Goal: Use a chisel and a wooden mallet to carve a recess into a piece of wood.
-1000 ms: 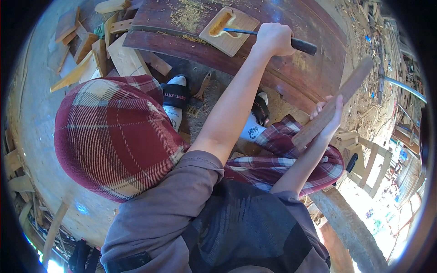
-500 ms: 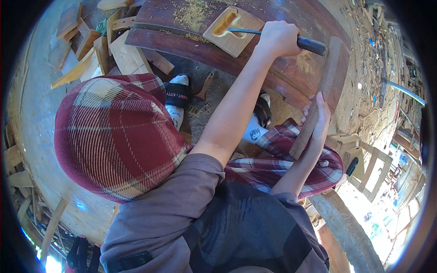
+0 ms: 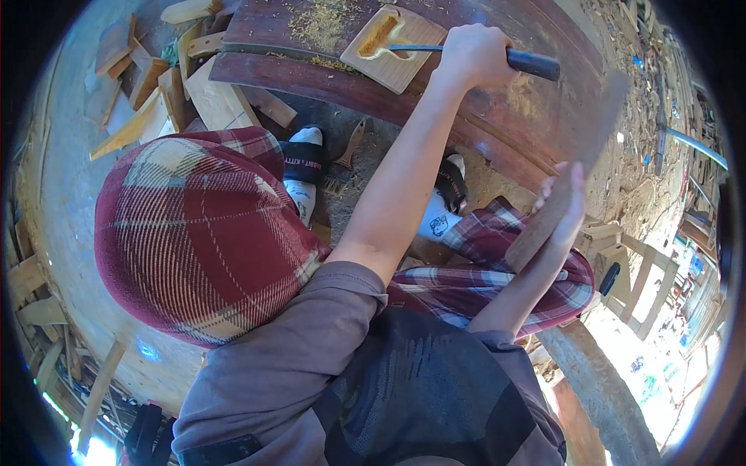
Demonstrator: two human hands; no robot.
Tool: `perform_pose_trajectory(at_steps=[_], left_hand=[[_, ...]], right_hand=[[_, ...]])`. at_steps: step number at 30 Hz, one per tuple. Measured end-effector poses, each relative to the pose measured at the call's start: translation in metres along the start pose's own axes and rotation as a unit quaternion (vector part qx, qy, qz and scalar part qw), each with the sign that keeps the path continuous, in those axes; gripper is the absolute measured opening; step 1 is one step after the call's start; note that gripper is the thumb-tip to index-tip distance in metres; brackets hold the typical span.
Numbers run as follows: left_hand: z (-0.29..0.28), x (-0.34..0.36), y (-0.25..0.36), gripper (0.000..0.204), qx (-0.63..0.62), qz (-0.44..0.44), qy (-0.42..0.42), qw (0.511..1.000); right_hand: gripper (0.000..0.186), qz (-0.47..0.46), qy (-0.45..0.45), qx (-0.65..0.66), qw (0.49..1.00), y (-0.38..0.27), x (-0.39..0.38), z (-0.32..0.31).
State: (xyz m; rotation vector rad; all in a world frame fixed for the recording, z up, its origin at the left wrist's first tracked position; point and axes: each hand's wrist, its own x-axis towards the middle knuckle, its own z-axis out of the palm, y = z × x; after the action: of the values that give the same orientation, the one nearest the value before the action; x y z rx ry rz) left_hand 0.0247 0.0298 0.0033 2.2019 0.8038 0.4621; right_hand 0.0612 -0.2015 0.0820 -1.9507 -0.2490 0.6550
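A small light wooden board [image 3: 396, 68] lies on the dark red-brown bench, with a T-like hollow cut into it. My left hand [image 3: 475, 56] is closed round a chisel [image 3: 536, 65], whose dark handle sticks out to the right. The thin metal blade reaches left, its tip at the hollow's edge. Closer to me and to the right, my right hand [image 3: 571, 194] grips a long flat wooden bar [image 3: 544, 231]. The bar slants up and away, its far end smeared by motion and apart from the chisel handle.
Wood shavings [image 3: 322, 29] are scattered on the bench [image 3: 303, 81]. Offcuts [image 3: 144, 74] pile up at the far left. A brush [image 3: 353, 144] stands between my feet in black sandals. Plaid cloth [image 3: 202, 233] covers my knees. A wooden frame [image 3: 645, 279] is at the right.
My right hand has swung the wooden bar to the right, away from the chisel handle. My left hand and the chisel stay nearly in place at the board.
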Motion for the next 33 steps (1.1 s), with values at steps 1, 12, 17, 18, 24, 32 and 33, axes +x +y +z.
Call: perform_pose_trajectory(at_steps=[1, 12, 17, 18, 24, 32, 33], left_hand=[[0.003, -0.001, 0.000, 0.023, 0.001, 0.001, -0.001, 1.000], [0.014, -0.001, -0.007, 0.022, 0.019, 0.035, -0.006, 0.999], [0.006, 0.000, -0.006, 0.023, 0.020, 0.018, -0.020, 0.999], [0.004, -0.002, -0.006, 0.024, 0.012, 0.017, -0.011, 1.000], [0.006, -0.003, -0.011, 0.025, 0.008, 0.026, -0.019, 0.999], [0.008, -0.002, -0.012, 0.026, 0.015, 0.025, -0.019, 0.999], [0.007, -0.002, -0.013, 0.027, 0.027, 0.017, -0.041, 0.999]], right_hand=[[0.040, -0.018, 0.009, 0.082, 0.996, -0.002, -0.002, 0.003], [0.042, -0.020, 0.030, 0.036, 0.999, -0.001, -0.004, 0.016], [0.041, 0.003, 0.003, -0.021, 1.000, 0.000, -0.002, 0.027], [0.041, -0.008, 0.031, -0.045, 0.998, -0.006, -0.003, 0.020], [0.042, 0.013, -0.033, -0.020, 0.999, 0.004, -0.008, 0.036], [0.044, 0.010, 0.005, -0.073, 0.997, 0.015, -0.002, 0.033], [0.045, 0.011, -0.012, -0.050, 0.999, 0.013, -0.006, 0.036]])
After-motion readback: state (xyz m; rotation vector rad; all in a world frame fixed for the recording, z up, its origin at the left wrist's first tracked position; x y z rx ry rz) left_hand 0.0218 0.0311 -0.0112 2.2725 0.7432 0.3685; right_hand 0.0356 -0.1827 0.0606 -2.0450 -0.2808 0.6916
